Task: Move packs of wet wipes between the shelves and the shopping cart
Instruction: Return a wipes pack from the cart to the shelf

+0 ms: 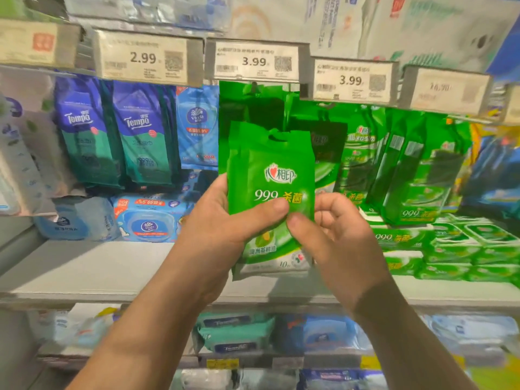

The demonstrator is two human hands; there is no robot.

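pack: a flat green pack of wet wipes (271, 175), upright, held up in front of the shelves; it appears to be more than one pack stacked together, as a second edge shows along its left side.
pack look: glossy bright green film, a hang hole cut in its top flap, a white logo with a red heart, "999" in white with yellow characters beside it, a paler band with leaf art and "10" near the bottom edge.
left hand: the left hand (222, 223) grips the pack's lower left side, thumb across the front under the "999", fingers behind.
right hand: the right hand (334, 237) pinches the pack's lower right part, thumb on the front touching the left thumb tip, fingers curled behind.
behind the pack: another green pack (253, 108) hangs from a hook just above and behind it.
right of the pack: more hanging green packs (405, 164), with flat green packs (478, 249) stacked on the shelf board (84, 271) below them.
left of the pack: two blue and teal tempo packs (118, 136) hang side by side, a light blue vinda pack (197, 128) between them and the pack; a blue lidded wipes pack (149, 218) lies below.
above the pack: price tags (254, 61) reading 2.99, 3.99, 3.99 along the rail.
below the pack: a lower shelf with teal and blue packs (233, 330), blurred.
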